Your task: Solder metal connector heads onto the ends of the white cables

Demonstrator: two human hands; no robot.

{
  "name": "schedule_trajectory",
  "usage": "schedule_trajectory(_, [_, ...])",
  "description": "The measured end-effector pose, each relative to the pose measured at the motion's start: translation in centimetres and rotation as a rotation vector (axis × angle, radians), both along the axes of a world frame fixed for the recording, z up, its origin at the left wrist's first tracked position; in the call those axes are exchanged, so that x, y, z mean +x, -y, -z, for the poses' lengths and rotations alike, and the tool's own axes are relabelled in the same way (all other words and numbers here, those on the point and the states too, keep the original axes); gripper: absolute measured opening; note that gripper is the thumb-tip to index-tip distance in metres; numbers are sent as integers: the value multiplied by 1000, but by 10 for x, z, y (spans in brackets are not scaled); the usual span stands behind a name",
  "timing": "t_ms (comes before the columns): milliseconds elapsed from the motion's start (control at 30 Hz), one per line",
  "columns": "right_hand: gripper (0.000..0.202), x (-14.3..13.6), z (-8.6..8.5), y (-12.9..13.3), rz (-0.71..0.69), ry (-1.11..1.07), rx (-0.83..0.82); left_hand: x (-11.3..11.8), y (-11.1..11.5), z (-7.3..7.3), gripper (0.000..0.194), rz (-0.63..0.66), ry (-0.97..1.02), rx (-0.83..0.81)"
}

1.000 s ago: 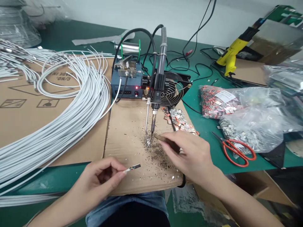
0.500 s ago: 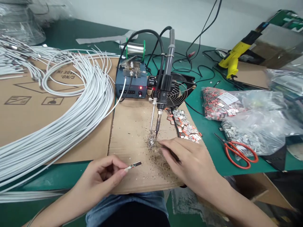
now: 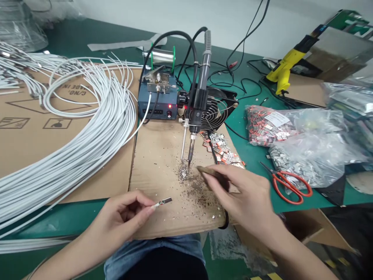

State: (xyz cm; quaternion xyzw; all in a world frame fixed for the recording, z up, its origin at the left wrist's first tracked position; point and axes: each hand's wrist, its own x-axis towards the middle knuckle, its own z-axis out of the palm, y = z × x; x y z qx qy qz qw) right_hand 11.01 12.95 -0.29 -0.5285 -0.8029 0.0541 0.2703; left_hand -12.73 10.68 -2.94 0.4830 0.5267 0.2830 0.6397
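Observation:
Between thumb and fingers, my left hand [image 3: 131, 214] pinches a white cable whose end carries a small metal connector [image 3: 166, 201], pointing right over the cardboard. My right hand [image 3: 239, 186] grips a brownish flat piece [image 3: 207, 170], partly hidden by the fingers, just right of the soldering iron tip. The soldering iron [image 3: 196, 112] hangs tip down in a stand, beside a thin metal guide tube [image 3: 184, 144]. Below the tip lies a heap of solder bits [image 3: 183, 173], with dark specks scattered toward me.
A blue soldering feeder [image 3: 157, 103] with a solder spool [image 3: 160, 57] stands behind, beside a black fan [image 3: 215, 111]. White cables [image 3: 96, 136] cover the left. Loose connectors [image 3: 227, 151], bagged parts [image 3: 268, 124], orange scissors [image 3: 291, 186] and a yellow tool [image 3: 287, 68] lie right.
My right hand has moved slightly right, away from the iron tip, and the brownish piece now shows more. The connector in my left hand is turned a little. The view has shifted slightly.

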Motion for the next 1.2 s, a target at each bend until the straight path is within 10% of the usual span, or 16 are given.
schedule_trajectory(300, [21, -12, 16, -6, 158, -326, -512, 6, 7, -8, 12, -140, -70, -89])
schedule_trajectory(567, [22, -7, 22, -5, 106, -363, -530, 8, 7, -10, 14, -193, -95, -105])
schedule_trajectory(967, [16, -4, 22, 3, -30, 3, -107, 6, 8, -14, 17, -197, -143, -106])
schedule_trajectory(1200, [23, 89, -18, 1, 686, 115, -130, -1, -2, -9, 25, 165, -161, -126])
